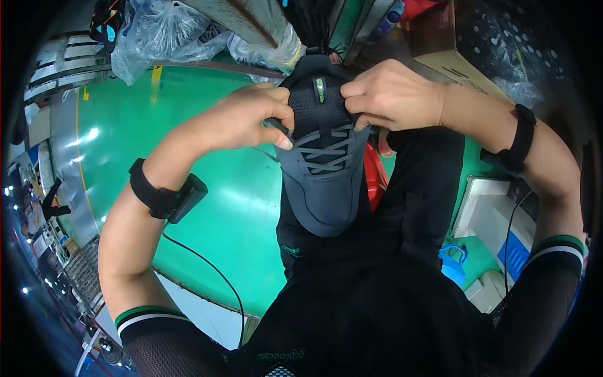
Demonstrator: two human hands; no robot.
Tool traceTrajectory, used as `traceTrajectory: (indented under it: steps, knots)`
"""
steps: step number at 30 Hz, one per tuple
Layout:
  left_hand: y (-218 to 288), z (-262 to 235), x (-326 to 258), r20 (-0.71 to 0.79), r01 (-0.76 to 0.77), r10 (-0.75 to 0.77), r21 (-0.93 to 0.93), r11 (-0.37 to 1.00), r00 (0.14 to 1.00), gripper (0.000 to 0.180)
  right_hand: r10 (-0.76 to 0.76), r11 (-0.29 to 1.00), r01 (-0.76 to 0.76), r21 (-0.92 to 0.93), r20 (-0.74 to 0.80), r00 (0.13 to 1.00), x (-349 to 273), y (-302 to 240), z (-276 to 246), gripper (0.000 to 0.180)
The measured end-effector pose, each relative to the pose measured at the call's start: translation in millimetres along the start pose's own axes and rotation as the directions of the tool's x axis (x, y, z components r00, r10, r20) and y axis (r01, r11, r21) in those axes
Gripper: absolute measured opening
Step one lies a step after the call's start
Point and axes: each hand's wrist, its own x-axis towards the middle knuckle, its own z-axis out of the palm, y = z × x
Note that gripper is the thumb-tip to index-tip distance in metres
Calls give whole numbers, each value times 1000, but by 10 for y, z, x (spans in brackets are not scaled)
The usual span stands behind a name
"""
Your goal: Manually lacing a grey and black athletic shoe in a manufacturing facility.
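Observation:
A dark grey sneaker (323, 195) rests over my lap, its toe toward me and its tongue at the far end. Grey shoelaces (325, 152) cross several times over its front. At the left eyelet edge, my left hand (254, 116) pinches the shoelace between thumb and fingers, and a loose piece of lace hangs beside it. My right hand (396, 97) is closed at the right edge of the shoe's collar, by the upper eyelets. What its fingertips grip is hidden. A small label with green marking (320, 90) sits on the tongue.
Clear plastic bags (166, 31) lie at the far left. A cardboard box (452, 56) stands at the far right. Under my right arm are a grey and blue box (502, 229) and a blue item (453, 264). Something red (374, 179) shows between my legs. The floor (213, 176) is green.

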Motion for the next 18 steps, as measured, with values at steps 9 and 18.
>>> traceTrajectory:
  steps: [9, 18]
  knots:
    - [158, 200, 86, -56, 309, -355, -376, 873, 933, 13, 407, 833, -510, 215, 387, 828, 261, -221, -31, 22]
    - [301, 560, 8, -305, 24, -514, -843, 537, 802, 15, 754, 350, -347, 870, -42, 656, 4, -502, 265, 19]
